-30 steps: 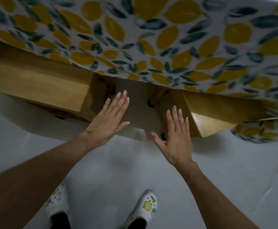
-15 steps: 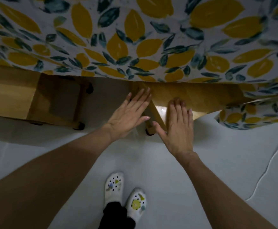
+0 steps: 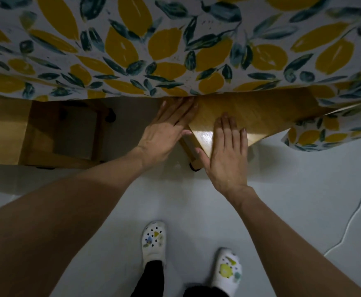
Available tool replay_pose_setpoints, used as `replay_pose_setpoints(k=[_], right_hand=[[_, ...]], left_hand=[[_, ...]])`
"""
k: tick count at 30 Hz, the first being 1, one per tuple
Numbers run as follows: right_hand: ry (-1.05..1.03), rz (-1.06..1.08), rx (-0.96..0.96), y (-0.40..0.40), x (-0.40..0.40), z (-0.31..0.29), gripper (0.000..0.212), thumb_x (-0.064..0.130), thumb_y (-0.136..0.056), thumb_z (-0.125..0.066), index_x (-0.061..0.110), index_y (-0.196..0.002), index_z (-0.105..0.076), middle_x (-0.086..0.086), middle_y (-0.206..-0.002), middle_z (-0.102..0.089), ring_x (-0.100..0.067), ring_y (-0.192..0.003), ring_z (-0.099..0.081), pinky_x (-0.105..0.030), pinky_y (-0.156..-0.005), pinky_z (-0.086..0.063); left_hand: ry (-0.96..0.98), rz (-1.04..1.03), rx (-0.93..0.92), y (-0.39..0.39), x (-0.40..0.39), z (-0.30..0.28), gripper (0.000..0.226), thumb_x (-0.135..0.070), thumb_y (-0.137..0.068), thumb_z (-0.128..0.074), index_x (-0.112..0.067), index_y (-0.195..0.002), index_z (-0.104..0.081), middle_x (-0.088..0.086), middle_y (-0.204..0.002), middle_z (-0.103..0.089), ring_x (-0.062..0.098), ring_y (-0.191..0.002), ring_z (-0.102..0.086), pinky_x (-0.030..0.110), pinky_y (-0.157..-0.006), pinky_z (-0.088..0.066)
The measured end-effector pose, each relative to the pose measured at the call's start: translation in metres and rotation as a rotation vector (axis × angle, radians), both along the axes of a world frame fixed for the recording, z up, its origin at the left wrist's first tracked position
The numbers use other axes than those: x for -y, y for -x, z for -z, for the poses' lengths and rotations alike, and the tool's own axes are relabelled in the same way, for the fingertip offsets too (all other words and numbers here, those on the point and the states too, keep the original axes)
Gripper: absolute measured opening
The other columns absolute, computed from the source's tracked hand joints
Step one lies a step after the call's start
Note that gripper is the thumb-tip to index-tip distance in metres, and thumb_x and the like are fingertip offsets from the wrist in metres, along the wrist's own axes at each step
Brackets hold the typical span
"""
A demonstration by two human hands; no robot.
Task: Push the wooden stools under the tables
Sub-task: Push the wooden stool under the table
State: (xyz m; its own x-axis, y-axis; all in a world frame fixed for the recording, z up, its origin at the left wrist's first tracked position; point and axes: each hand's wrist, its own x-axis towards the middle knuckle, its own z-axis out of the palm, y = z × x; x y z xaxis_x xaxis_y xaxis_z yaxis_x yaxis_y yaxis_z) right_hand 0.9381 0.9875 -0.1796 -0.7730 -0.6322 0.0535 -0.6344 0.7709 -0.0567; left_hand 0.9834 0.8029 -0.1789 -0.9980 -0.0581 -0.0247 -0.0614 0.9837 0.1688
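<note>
A wooden stool stands partly under the table, whose lemon-print tablecloth hangs over its far part. My right hand lies flat on the stool's near corner, fingers spread. My left hand is flat against the stool's left edge, fingertips reaching the cloth's hem. One stool leg shows between my hands. A second wooden stool stands at the left, also partly under the cloth, with neither hand on it.
The floor is pale and smooth. A thin white cable runs across it at the right. My two feet in white patterned shoes stand below the hands. A corner of the cloth hangs down at right.
Both hands have shifted onto the right stool, and it sits deeper under the tablecloth than before. The view has moved closer to the table.
</note>
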Motion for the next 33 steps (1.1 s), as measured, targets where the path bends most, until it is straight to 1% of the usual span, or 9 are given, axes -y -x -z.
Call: replay_pose_setpoints(k=[7,10,14,17,21,25,29,31,33], right_hand=[[-0.044,-0.05,0.02,0.003,-0.01,0.0,0.078,0.056,-0.097,-0.036,0.003,-0.151,-0.021,-0.014,-0.159,-0.022,-0.028,-0.149,-0.014,-0.049,-0.12,-0.012],[-0.062,-0.119,0.037,0.006,-0.03,0.0,0.079,0.056,-0.097,-0.035,0.002,-0.152,-0.017,-0.015,-0.161,-0.017,-0.029,-0.15,-0.011,-0.049,-0.121,-0.01],[-0.106,-0.248,0.054,0.011,-0.071,-0.001,0.078,0.056,-0.098,-0.031,0.002,-0.153,-0.012,-0.015,-0.162,-0.008,-0.027,-0.151,-0.002,-0.048,-0.122,-0.006],[-0.15,-0.384,0.048,0.02,-0.107,-0.005,0.08,0.057,-0.097,-0.027,0.002,-0.153,-0.012,-0.016,-0.162,-0.007,-0.027,-0.151,-0.002,-0.048,-0.121,-0.009],[-0.224,-0.544,0.015,0.04,-0.154,-0.011,0.082,0.06,-0.097,-0.029,0.003,-0.153,-0.012,-0.015,-0.162,-0.009,-0.028,-0.15,-0.005,-0.047,-0.12,-0.012],[-0.282,-0.652,-0.002,0.059,-0.196,-0.017,0.08,0.061,-0.097,-0.022,0.005,-0.154,-0.011,-0.014,-0.162,-0.008,-0.026,-0.15,-0.005,-0.046,-0.121,-0.011],[-0.302,-0.661,0.008,0.068,-0.229,-0.023,0.074,0.057,-0.098,-0.023,0.01,-0.154,-0.013,-0.011,-0.163,-0.011,-0.025,-0.151,-0.007,-0.045,-0.121,-0.011],[-0.285,-0.6,0.013,0.061,-0.233,-0.026,0.075,0.054,-0.096,-0.027,0.01,-0.154,-0.014,-0.011,-0.162,-0.012,-0.025,-0.151,-0.007,-0.046,-0.122,-0.007],[-0.227,-0.489,0.041,0.043,-0.226,-0.027,0.079,0.054,-0.092,-0.031,0.007,-0.153,-0.017,-0.014,-0.162,-0.011,-0.025,-0.15,-0.007,-0.045,-0.122,-0.003]], left_hand=[[0.021,-0.076,0.032,-0.003,-0.016,-0.005,0.063,-0.041,-0.092,-0.03,-0.015,-0.149,-0.023,0.007,-0.157,-0.024,0.026,-0.145,-0.018,0.041,-0.115,-0.003],[0.058,-0.093,0.014,-0.012,-0.036,-0.007,0.063,-0.043,-0.093,-0.026,-0.012,-0.148,-0.026,0.009,-0.155,-0.028,0.028,-0.143,-0.023,0.044,-0.114,-0.008],[0.001,-0.2,-0.005,-0.031,-0.088,-0.008,0.06,-0.037,-0.094,-0.032,-0.011,-0.148,-0.028,0.01,-0.155,-0.028,0.029,-0.143,-0.022,0.048,-0.113,-0.01],[0.012,-0.307,-0.004,-0.043,-0.133,-0.006,0.061,-0.039,-0.092,-0.034,-0.013,-0.147,-0.027,0.01,-0.154,-0.031,0.03,-0.141,-0.028,0.052,-0.11,-0.014],[0.007,-0.387,0.051,-0.054,-0.19,-0.005,0.066,-0.047,-0.092,-0.03,-0.015,-0.148,-0.023,0.007,-0.156,-0.026,0.03,-0.142,-0.025,0.055,-0.11,-0.011],[0.048,-0.334,0.118,-0.066,-0.225,-0.009,0.065,-0.047,-0.092,-0.03,-0.013,-0.147,-0.03,0.007,-0.154,-0.032,0.027,-0.138,-0.036,0.059,-0.111,-0.017],[0.066,-0.138,0.074,-0.073,-0.232,-0.014,0.06,-0.044,-0.095,-0.03,-0.013,-0.145,-0.036,0.008,-0.15,-0.039,0.026,-0.132,-0.045,0.058,-0.111,-0.026],[0.09,-0.091,0.037,-0.073,-0.22,-0.017,0.06,-0.046,-0.095,-0.03,-0.013,-0.144,-0.037,0.009,-0.15,-0.039,0.029,-0.136,-0.04,0.059,-0.11,-0.028],[0.109,-0.128,0.046,-0.072,-0.198,-0.021,0.068,-0.054,-0.094,-0.025,-0.014,-0.149,-0.025,0.011,-0.157,-0.022,0.03,-0.145,-0.019,0.06,-0.113,-0.018]])
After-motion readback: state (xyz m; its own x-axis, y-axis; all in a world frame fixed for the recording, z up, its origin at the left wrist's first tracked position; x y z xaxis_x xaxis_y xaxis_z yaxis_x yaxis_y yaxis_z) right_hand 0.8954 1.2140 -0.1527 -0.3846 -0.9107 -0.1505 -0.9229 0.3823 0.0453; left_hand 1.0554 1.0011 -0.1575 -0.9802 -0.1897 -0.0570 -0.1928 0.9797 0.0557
